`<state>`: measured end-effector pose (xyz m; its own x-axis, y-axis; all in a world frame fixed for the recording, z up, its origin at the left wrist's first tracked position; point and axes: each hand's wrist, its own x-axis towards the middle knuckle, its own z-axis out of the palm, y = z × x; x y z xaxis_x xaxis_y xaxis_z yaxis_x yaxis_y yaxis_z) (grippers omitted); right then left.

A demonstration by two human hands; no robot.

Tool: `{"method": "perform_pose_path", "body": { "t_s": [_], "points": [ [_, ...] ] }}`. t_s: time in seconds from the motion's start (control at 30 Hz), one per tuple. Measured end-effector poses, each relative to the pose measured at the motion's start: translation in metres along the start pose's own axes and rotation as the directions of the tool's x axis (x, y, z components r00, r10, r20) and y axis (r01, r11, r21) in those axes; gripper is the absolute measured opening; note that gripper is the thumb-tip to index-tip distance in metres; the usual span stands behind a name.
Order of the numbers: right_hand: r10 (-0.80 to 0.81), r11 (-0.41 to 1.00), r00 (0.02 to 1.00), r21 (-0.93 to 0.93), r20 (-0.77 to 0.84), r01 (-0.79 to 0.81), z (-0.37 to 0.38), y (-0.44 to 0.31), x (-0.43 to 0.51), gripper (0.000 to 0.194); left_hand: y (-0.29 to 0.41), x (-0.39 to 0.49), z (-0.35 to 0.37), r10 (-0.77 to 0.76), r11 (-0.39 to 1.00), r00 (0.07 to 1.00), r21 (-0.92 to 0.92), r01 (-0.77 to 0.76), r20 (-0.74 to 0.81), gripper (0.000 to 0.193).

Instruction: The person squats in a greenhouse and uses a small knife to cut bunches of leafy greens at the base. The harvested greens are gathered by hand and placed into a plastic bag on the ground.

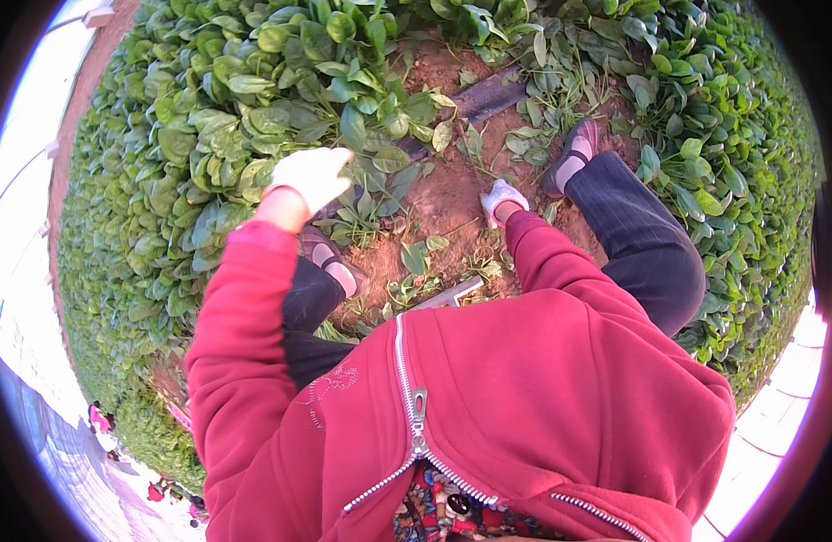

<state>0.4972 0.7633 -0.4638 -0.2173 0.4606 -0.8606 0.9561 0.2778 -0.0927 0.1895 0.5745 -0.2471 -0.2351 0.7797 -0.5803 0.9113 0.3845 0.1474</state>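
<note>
My left hand (313, 179), in a white glove bleached by the sunlight, hovers beside the broad-leaved green plants (253, 122), which look like spinach. A gap shows between its thumb and fingers, and I see nothing held. Low over the bare reddish soil (450, 183), my right hand (504, 199), also gloved in white, is closed around a thin dark rod (471, 152) that points away from me. The rod's far end is hard to make out among the leaves. Small cut or loose leafy plants (362, 210) lie between my feet.
A flat black strip (494, 95), perhaps an irrigation hose, crosses the soil. Wilted plants (568, 74) are heaped ahead of my right shoe (578, 149). My left shoe (328, 257) stands by the crop. A grey bar (456, 293) sits below my jacket. Distant people (101, 420) appear lower left.
</note>
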Motion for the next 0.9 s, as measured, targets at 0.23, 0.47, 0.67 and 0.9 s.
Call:
{"method": "perform_pose_path", "body": {
  "t_s": [0.23, 0.47, 0.67, 0.9],
  "points": [
    [-0.062, 0.997, 0.997, -0.047, -0.05, 0.06, 0.012, 0.003, 0.006, 0.045, 0.061, 0.129, 0.117, -0.023, 0.963, 0.989, -0.263, 0.061, 0.145, 0.042],
    [-0.2, 0.977, 0.976, 0.06, -0.082, 0.205, 0.012, 0.011, 0.0, 0.035, 0.063, 0.144, 0.148, -0.099, 0.914, 0.968, -0.405, -0.003, -0.231, 0.032],
    [-0.19, 0.929, 0.872, 0.206, -0.451, 0.309, 0.011, 0.02, -0.009, 0.031, 0.091, 0.235, 0.079, 0.119, 0.947, 0.857, -0.201, -0.249, -0.501, 0.022],
    [-0.2, 0.811, 0.641, 0.242, -0.741, 0.532, -0.008, -0.013, 0.018, 0.03, 0.023, 0.272, 0.06, 0.171, 0.815, 0.896, 0.57, 0.104, -0.409, 0.051]
  ]
}}
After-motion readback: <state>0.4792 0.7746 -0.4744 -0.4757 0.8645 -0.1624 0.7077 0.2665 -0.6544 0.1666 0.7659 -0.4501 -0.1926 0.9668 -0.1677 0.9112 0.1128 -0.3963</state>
